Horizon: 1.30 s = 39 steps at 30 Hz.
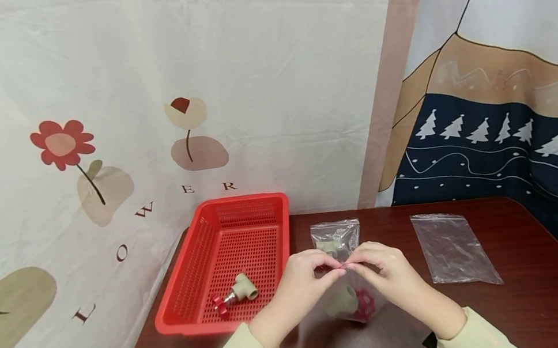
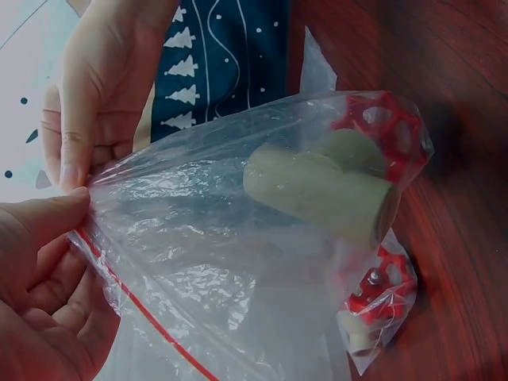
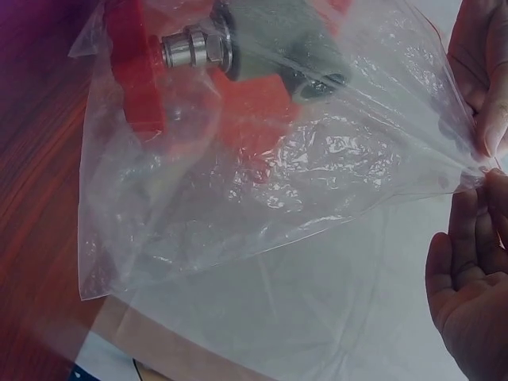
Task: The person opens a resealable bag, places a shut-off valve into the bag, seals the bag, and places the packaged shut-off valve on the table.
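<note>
In front of me a clear zip bag [image 2: 190,198] with a red zip line is held up by its mouth. My left hand [image 1: 304,275] and right hand [image 1: 387,268] pinch the bag's mouth between thumbs and fingers, fingertips meeting in the middle. Inside the bag lies a grey-green pipe valve [image 2: 317,190] with a red handwheel [image 1: 364,306]. The right wrist view shows its metal stem [image 3: 190,49] through the plastic. Behind my hands, a second clear bag [image 1: 335,230] contains another valve, whose red handwheel [image 2: 385,282] shows in the left wrist view.
A red plastic basket [image 1: 177,320] stands at the left of the brown table [image 1: 535,305], with one more red-handled valve [image 1: 243,287] in it. At the right lies a flat clear zip bag [image 1: 452,248]. Printed cloth [image 1: 288,80] hangs behind the table.
</note>
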Each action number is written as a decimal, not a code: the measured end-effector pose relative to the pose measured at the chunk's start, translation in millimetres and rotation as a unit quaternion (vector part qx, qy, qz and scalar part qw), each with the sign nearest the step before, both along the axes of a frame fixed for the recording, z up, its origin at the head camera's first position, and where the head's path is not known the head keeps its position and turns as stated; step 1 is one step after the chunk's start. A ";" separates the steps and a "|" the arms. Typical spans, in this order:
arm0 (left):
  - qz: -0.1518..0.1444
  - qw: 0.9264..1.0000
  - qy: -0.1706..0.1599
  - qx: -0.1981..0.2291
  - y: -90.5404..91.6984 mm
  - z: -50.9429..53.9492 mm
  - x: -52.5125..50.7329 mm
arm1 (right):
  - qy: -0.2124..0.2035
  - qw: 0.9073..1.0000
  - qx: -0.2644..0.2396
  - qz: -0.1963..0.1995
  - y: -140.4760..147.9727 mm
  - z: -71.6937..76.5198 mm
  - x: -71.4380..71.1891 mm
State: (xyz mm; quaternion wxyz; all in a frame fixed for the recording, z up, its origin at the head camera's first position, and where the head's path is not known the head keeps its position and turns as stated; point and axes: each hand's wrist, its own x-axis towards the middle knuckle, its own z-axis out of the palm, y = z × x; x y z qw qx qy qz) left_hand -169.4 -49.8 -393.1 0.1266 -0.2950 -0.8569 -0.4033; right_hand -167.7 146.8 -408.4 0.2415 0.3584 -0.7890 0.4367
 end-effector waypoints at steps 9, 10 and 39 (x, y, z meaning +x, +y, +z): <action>-0.004 1.000 -0.003 0.000 -0.4 0.8 1.9 | 0.001 1.000 0.000 -0.006 -0.7 -1.5 -0.4; -0.004 1.000 -0.003 -0.004 -0.4 0.6 1.8 | 0.002 1.000 0.000 -0.007 -0.8 -1.8 -0.4; -0.003 1.000 -0.003 -0.011 0.4 -0.6 1.0 | 0.017 1.000 0.017 -0.009 -4.0 -6.1 -0.6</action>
